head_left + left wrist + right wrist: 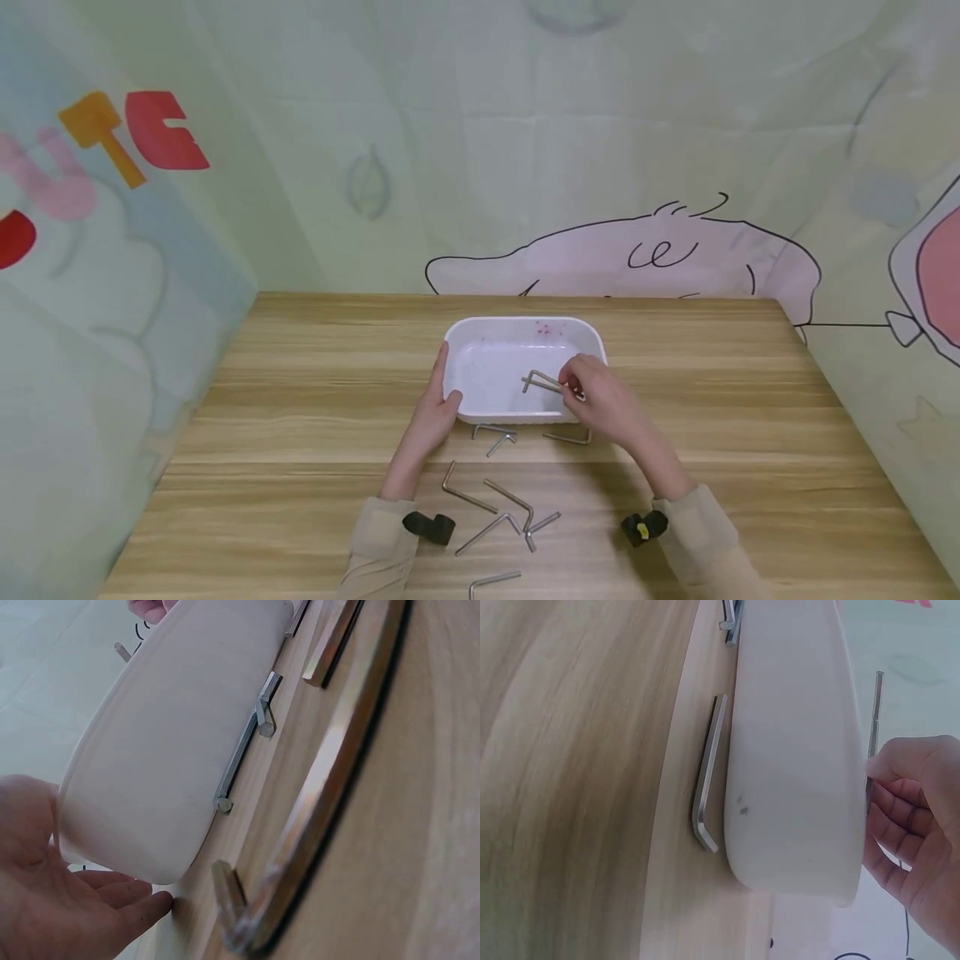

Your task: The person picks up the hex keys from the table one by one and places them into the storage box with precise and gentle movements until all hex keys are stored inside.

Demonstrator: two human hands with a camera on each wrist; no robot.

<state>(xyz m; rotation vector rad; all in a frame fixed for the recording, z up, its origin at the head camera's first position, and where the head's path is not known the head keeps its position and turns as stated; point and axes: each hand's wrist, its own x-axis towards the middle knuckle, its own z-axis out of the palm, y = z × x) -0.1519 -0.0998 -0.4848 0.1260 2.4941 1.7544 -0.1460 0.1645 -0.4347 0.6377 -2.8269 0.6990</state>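
Observation:
A white oblong dish (491, 367) sits near the far part of the table. My left hand (432, 415) holds its left end, with the thumb at the near corner rim and the fingers along the outer side. My right hand (602, 400) pinches a metal hex key (545, 379) above the right part of the dish. Another rod crosses that key, and whether it is a second one in my grip I cannot tell. In the left wrist view, the fingers (124, 907) lie against the dish's end wall. The right wrist view shows the thin rod (877, 712) rising from between thumb and fingers.
Several bent hex keys lie on the wooden table (300, 417) nearer me, including a brownish one (468, 498) and a silver one (491, 580). Another silver key (707, 776) lies close along the dish's near wall. A printed cloth backdrop (322, 150) stands behind the table.

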